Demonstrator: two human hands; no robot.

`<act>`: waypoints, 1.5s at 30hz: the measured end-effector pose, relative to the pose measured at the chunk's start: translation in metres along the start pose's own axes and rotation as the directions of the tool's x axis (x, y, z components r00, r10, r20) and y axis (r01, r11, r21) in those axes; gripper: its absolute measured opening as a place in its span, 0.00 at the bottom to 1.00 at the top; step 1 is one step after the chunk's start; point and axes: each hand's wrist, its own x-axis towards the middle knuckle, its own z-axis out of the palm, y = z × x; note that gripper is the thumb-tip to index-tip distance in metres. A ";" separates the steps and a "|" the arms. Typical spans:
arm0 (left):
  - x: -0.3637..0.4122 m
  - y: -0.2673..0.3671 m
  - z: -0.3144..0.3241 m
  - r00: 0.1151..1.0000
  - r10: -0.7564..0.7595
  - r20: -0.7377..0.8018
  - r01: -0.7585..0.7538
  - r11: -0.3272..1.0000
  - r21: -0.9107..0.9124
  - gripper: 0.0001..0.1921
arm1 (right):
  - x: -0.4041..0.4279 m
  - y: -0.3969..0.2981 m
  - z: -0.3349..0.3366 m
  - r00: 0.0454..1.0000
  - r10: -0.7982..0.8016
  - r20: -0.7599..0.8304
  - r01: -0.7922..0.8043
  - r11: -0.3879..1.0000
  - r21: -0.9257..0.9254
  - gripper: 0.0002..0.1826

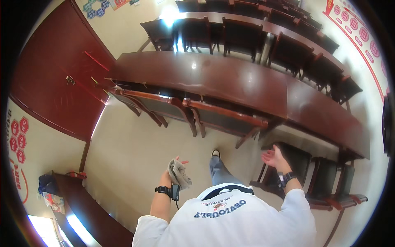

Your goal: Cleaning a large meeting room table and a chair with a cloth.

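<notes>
A folded grey-beige cloth (179, 173) hangs from my left hand (170, 175), with a finger or two poking out past it. It is held in the air over the pale floor, left of my leg. My right hand (270, 156) is raised on the other side, holding nothing, its palm turned up and fingers apart. Behind and below it in the picture stands a dark-backed wooden chair (293, 160); whether the hand touches it I cannot tell. Both wrists carry black strapped devices.
Ahead runs a long polished wooden table (209, 69), with two wooden chairs (226, 117) along its near side. More chairs (242, 35) and tables fill rows beyond. Several chairs (322, 177) stand at right. A red door (58, 71) is at left, a dark wooden cabinet or desk (83, 203) lower left.
</notes>
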 end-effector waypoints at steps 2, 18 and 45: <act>0.023 0.033 0.008 0.999 0.022 -0.048 -0.022 1.000 0.006 0.29 | 0.008 -0.038 0.040 0.999 0.023 0.035 -0.026 0.995 0.093 0.35; 0.127 0.253 0.146 0.993 -0.014 0.114 -0.024 0.944 0.329 0.18 | 0.029 -0.099 0.128 0.950 0.286 -0.125 -0.312 0.870 -0.383 0.11; 0.031 0.084 0.049 0.986 -0.134 0.103 0.048 0.804 0.593 0.15 | -0.088 0.083 -0.002 0.966 0.157 -0.204 -0.221 0.912 -0.345 0.08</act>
